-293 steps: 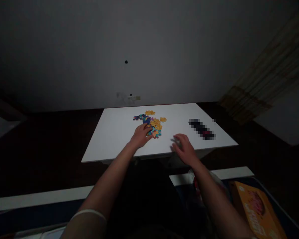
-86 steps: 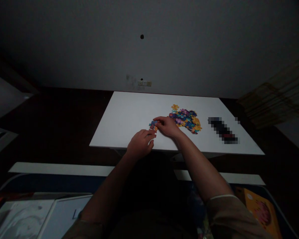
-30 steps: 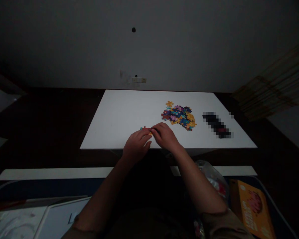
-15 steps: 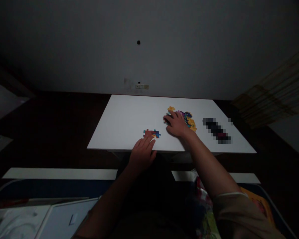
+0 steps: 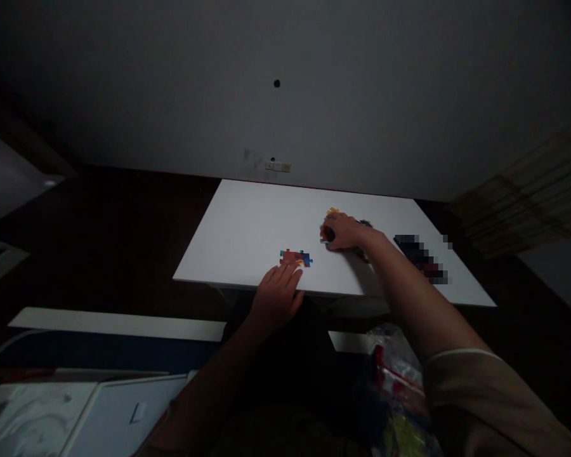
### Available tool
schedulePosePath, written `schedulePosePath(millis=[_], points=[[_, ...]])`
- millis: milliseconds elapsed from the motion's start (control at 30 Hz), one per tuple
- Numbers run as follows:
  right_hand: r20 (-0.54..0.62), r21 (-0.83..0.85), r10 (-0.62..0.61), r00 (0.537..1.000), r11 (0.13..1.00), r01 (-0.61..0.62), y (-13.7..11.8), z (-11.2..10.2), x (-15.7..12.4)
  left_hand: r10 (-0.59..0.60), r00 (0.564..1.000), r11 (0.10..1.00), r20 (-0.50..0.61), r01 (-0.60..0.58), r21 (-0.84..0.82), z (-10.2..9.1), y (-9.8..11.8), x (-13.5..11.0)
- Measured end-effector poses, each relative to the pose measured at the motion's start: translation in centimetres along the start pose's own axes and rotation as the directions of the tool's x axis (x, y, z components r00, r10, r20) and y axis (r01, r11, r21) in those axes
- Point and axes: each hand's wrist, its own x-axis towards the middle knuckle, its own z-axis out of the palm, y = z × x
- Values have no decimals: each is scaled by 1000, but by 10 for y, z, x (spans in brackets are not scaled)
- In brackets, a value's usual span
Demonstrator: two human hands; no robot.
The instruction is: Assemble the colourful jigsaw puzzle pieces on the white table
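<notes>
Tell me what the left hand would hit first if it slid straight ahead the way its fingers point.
Likely the small joined puzzle cluster: the left hand lies flat on the white table just short of it, though depth is unclear.

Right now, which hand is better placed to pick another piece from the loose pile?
Probably the right hand: it already lies on the loose pile. The left hand rests at the table edge, just short of the joined pieces.

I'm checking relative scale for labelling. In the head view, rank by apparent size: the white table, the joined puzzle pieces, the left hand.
1. white table
2. left hand, though it is nearer the camera
3. joined puzzle pieces
</notes>
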Motion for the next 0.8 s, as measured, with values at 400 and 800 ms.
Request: schedulePosePath(millis=[400,800], points=[[-322,343,102,941,939,16,-40,-6,-31,-11,1000,1000,-6,11,-2,-2,2,-2],[-326,665,246,913,746,37,-82,15,-44,-19,999,1000,-26,19,-5,-5,7,-2]])
